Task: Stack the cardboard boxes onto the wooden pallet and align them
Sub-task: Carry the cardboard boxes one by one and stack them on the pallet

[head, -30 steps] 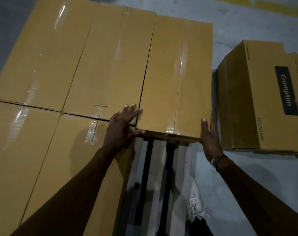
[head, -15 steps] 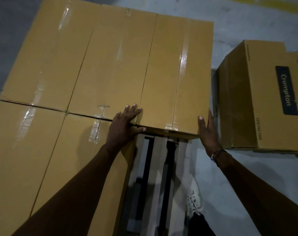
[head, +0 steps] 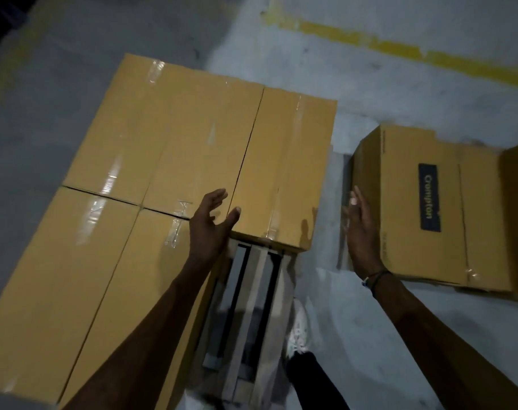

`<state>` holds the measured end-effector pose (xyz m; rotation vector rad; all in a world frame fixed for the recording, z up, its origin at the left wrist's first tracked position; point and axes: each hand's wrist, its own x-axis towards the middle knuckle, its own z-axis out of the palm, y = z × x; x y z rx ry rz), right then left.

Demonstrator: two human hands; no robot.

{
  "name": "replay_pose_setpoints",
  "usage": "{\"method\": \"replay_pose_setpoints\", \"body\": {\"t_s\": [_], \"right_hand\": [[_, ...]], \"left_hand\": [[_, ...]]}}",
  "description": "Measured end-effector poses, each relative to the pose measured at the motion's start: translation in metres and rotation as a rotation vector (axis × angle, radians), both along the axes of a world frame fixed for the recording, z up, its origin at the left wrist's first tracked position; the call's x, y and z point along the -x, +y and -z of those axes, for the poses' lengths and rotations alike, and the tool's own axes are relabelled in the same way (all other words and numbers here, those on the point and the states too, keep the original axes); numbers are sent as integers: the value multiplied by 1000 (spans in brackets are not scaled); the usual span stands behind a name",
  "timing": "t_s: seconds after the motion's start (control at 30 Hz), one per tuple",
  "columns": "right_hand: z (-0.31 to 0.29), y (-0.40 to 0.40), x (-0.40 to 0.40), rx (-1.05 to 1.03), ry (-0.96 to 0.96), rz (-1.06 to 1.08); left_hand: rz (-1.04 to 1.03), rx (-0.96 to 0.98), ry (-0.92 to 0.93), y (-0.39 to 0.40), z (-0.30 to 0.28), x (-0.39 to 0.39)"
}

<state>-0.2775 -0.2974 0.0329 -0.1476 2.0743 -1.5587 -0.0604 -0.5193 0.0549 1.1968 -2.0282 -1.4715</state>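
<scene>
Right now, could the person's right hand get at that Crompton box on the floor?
Probably yes. The right hand is open, holding nothing, and already beside the near side of the Crompton box. Only bare floor lies around it; nothing stands between them. Whether it touches the box is too blurred to tell.

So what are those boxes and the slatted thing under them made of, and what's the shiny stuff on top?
The boxes look like plain brown cardboard: matte, with folded flap seams. The shiny strips are probably clear packing tape, since they glare along the seams. The slatted pallet looks like bare greyish wood planks with dark gaps, though blur leaves that less certain.
</scene>
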Motion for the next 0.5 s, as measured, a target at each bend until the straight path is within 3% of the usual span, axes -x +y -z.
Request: {"method": "replay_pose_setpoints", "body": {"t_s": [0.3,0.5], "right_hand": [[-206,81,-16,62,-34,-43],[-294,189,-55,66,-67,-6]], "left_hand": [[-62,-7,81,90,-231,-13],[-126,-72,160,182,-335,-42]]}}
